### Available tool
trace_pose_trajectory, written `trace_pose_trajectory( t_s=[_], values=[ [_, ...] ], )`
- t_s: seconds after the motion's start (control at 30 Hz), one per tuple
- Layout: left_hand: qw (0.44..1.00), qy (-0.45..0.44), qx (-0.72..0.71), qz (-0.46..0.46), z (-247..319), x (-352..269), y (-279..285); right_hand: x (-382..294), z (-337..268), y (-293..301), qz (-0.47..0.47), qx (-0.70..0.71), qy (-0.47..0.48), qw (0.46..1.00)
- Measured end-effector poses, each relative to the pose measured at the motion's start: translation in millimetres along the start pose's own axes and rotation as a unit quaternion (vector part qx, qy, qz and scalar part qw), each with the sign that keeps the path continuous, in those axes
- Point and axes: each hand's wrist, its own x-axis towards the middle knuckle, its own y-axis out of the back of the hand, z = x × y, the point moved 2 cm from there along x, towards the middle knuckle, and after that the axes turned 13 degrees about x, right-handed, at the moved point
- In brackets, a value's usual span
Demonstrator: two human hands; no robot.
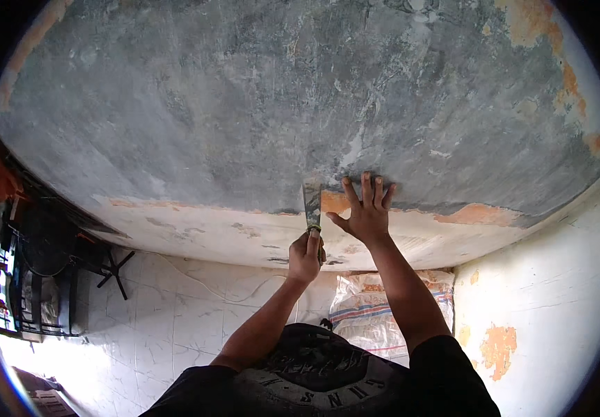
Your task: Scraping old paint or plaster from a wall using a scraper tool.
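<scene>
In my left hand (305, 255) is the handle of a putty knife (312, 203), with my thumb laid along it. Its broad, smeared metal blade points up the wall and lies at or very close to the surface. To its right, my right hand (369, 211) rests with spread fingers against the wall, holding nothing. Both hands are at the boundary between the grey, bare-looking upper wall (258, 120) and a cream painted band (227, 229) below. Between them a patch of exposed orange paint (335, 200) shows along the ragged edge.
A woven plastic sack (365, 307) with blue and red stripes lies on the marble-patterned tiled floor (159, 307) at the wall's foot. Dark furniture (44, 245) and a thin white cable (211, 291) are on the left. A white side wall (550, 281) with peeled orange patches stands right.
</scene>
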Motion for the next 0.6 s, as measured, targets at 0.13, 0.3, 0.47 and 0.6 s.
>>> trace_pose_trajectory(
  t_s=[0.13, 0.3, 0.47, 0.6],
  values=[
    [0.999, -0.006, 0.035, 0.013, -43.0, -0.1, 11.1, -3.0, 1.1, -2.1, -0.003, 0.012, -0.014, 1.0],
    [1.0, -0.003, 0.029, -0.01, -1.7, 2.9, 9.9, -3.8, 1.4, -3.6, 0.0, 0.025, -0.026, 0.999],
    [1.0, 0.001, 0.029, 0.012, -28.3, 2.9, 11.8, 0.2, 0.2, 0.7, 0.004, 0.004, -0.001, 1.0],
    [0.998, 0.006, 0.054, 0.007, -28.5, -0.6, 17.4, -2.9, 0.6, -0.6, -0.009, 0.015, -0.006, 1.0]
  ],
)
